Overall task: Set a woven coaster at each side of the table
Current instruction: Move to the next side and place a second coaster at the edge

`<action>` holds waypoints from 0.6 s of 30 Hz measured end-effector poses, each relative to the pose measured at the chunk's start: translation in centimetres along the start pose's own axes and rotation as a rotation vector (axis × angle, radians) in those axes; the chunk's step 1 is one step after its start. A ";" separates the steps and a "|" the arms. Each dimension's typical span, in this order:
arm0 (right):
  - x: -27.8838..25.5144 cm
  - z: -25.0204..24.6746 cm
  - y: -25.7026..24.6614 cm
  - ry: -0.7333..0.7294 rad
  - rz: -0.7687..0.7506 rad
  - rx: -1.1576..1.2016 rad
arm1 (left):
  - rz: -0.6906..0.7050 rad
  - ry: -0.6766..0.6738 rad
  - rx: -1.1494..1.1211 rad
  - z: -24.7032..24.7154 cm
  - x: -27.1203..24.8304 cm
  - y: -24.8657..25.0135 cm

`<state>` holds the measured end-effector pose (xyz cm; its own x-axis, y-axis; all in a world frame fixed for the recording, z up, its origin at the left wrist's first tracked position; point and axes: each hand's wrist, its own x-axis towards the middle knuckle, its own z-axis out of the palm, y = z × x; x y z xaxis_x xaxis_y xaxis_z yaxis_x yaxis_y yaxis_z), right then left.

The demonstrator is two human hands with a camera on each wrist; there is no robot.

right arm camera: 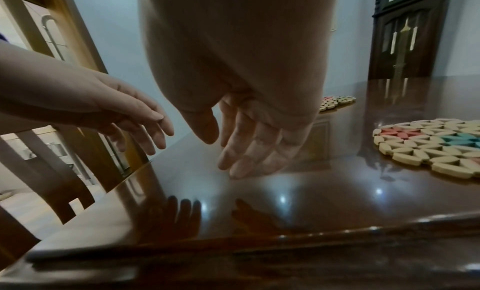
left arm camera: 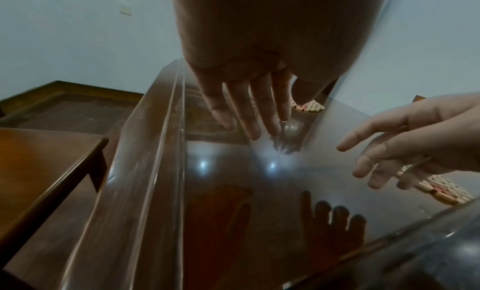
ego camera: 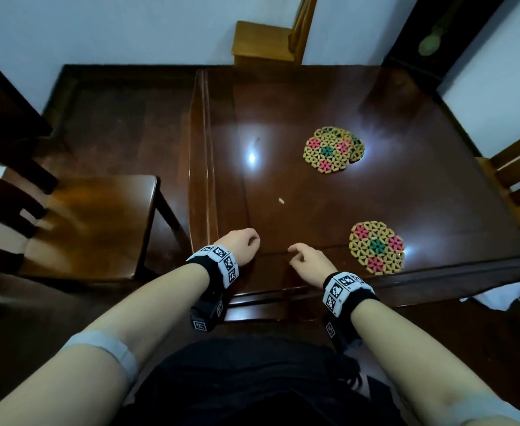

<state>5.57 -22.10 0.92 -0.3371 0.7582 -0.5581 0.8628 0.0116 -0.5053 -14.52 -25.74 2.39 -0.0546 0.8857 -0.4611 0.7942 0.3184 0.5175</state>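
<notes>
A round woven coaster [ego camera: 376,248] with pink and green flowers lies flat near the table's front edge, to the right of my right hand; the right wrist view shows it [right arm camera: 431,145] too. A small stack of like coasters [ego camera: 332,148] lies farther back, mid-table. My left hand [ego camera: 242,241] hovers over the front left of the dark glossy table [ego camera: 283,112], its fingers [left arm camera: 249,118] relaxed and holding nothing. My right hand [ego camera: 306,259] hangs beside it, fingers [right arm camera: 241,157] loose, just above the surface and empty.
A dark wooden chair [ego camera: 86,222] stands at the table's left side. A lighter chair [ego camera: 271,41] is at the far side and another [ego camera: 517,186] at the right. A small pale speck [ego camera: 281,201] lies mid-table. A dark cabinet [right arm camera: 407,40] stands behind.
</notes>
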 end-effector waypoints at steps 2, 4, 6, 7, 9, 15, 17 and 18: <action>0.5 -0.6 -0.4 0.007 0.020 0.027 | 0.028 -0.006 0.010 -0.8 1.0 0.0; 1.2 -1.0 -0.9 0.015 0.026 0.049 | 0.043 -0.026 0.019 -1.7 1.9 -0.2; 1.6 -1.1 -1.4 0.034 0.051 0.081 | 0.060 -0.057 0.035 -2.6 2.8 -0.6; 1.9 -1.1 -1.7 0.055 0.064 0.101 | 0.073 -0.068 0.049 -3.2 3.4 -0.7; 2.5 -1.1 -2.5 0.095 0.088 0.149 | 0.107 -0.091 0.076 -4.6 4.7 -1.2; 3.5 0.5 -6.8 0.242 0.242 0.281 | 0.266 -0.214 0.168 -8.8 8.6 -4.3; 3.7 0.7 -7.9 0.260 0.256 0.297 | 0.306 -0.232 0.183 -9.8 9.1 -5.1; 4.0 1.0 -8.8 0.281 0.271 0.308 | 0.321 -0.250 0.201 -10.6 9.5 -5.7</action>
<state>-3.77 -19.82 2.47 0.0354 0.8540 -0.5190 0.7395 -0.3717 -0.5612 -25.98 -15.55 2.66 0.3419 0.8122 -0.4727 0.8500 -0.0527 0.5241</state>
